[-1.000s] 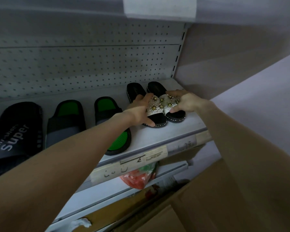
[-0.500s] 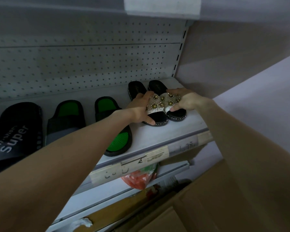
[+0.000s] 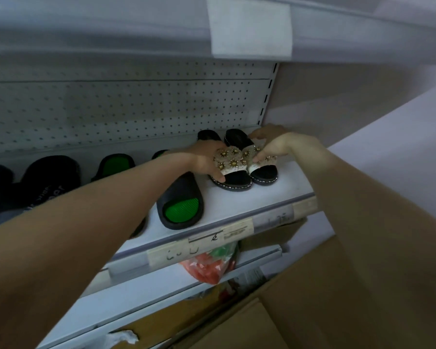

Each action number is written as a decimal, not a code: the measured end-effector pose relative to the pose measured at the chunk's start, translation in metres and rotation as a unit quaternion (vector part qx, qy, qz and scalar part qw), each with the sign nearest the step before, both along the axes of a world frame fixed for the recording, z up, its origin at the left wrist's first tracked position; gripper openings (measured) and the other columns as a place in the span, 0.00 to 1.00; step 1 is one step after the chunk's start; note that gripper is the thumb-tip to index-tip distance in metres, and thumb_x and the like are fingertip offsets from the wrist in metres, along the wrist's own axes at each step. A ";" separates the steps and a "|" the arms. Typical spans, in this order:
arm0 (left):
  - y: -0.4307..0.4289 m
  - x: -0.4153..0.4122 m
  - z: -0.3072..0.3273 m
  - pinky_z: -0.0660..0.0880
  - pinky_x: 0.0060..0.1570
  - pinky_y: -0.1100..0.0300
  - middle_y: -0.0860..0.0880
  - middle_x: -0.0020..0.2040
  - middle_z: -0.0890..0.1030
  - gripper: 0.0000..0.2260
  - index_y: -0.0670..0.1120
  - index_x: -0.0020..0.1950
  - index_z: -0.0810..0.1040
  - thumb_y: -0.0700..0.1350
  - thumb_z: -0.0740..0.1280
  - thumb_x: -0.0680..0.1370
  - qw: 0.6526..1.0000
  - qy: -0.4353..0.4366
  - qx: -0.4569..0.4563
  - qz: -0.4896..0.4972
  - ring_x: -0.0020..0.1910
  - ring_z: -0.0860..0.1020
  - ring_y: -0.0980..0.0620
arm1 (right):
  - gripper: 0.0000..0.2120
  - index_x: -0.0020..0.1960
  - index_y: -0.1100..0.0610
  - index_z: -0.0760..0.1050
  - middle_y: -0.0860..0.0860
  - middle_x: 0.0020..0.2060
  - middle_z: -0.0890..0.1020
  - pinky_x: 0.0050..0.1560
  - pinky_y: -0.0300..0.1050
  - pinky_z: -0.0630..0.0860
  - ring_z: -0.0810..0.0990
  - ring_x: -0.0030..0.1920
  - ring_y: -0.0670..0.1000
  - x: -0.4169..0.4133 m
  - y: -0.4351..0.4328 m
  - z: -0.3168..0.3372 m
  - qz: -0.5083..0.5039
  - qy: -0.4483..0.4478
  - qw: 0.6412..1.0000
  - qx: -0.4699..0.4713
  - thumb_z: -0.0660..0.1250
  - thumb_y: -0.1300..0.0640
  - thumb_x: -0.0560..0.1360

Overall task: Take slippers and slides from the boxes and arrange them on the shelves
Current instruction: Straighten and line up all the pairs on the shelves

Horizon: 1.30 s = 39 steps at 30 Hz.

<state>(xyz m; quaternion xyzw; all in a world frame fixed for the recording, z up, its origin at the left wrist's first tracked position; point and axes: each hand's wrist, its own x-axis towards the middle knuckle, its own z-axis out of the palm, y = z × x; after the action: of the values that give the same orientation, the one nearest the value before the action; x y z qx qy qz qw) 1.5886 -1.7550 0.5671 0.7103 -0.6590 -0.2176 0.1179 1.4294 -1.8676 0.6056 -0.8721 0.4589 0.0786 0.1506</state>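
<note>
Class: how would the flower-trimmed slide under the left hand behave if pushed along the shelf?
The slide probably glides, not rolls or tips: its thick sole lies flat on the shelf. The sole looks stiff. The raised flower ornaments may snag or break off.

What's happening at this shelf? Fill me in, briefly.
A person is arranging footwear. The left hand grips the left sandal by its flowered strap, while the right hand pinches the strap of the right sandal. Both sandals sit side by side at the right end of the shelf. A green and black slide lies just to their left, and a cardboard box sits below.
</note>
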 end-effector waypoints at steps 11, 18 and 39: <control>0.094 0.055 0.035 0.67 0.59 0.59 0.46 0.69 0.69 0.37 0.46 0.72 0.62 0.54 0.74 0.68 0.997 -0.059 0.027 0.045 0.65 0.70 0.46 | 0.32 0.68 0.52 0.71 0.52 0.64 0.76 0.62 0.44 0.73 0.76 0.61 0.54 0.051 0.084 0.029 0.037 -0.006 0.999 -0.001 0.76 0.49 0.67; 0.139 0.087 0.023 0.65 0.64 0.57 0.46 0.72 0.64 0.40 0.45 0.74 0.59 0.54 0.74 0.69 0.992 -0.077 0.059 0.080 0.69 0.66 0.45 | 0.34 0.70 0.53 0.68 0.54 0.67 0.73 0.65 0.46 0.70 0.72 0.65 0.55 0.081 0.121 0.007 0.082 -0.016 0.995 0.060 0.76 0.53 0.67; 0.154 0.111 -0.026 0.63 0.68 0.55 0.42 0.72 0.65 0.37 0.44 0.74 0.61 0.47 0.75 0.69 0.988 -0.069 -0.032 0.136 0.70 0.64 0.44 | 0.42 0.74 0.48 0.62 0.53 0.73 0.65 0.71 0.48 0.64 0.65 0.72 0.55 0.111 0.121 -0.046 0.099 -0.060 0.992 0.047 0.78 0.57 0.65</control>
<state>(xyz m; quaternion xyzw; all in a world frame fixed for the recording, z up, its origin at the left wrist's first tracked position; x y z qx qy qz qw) 1.6997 -1.6007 0.5407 0.8023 -0.5697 -0.1290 0.1229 1.5406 -1.7468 0.5600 -0.9086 0.3558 0.0620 0.2099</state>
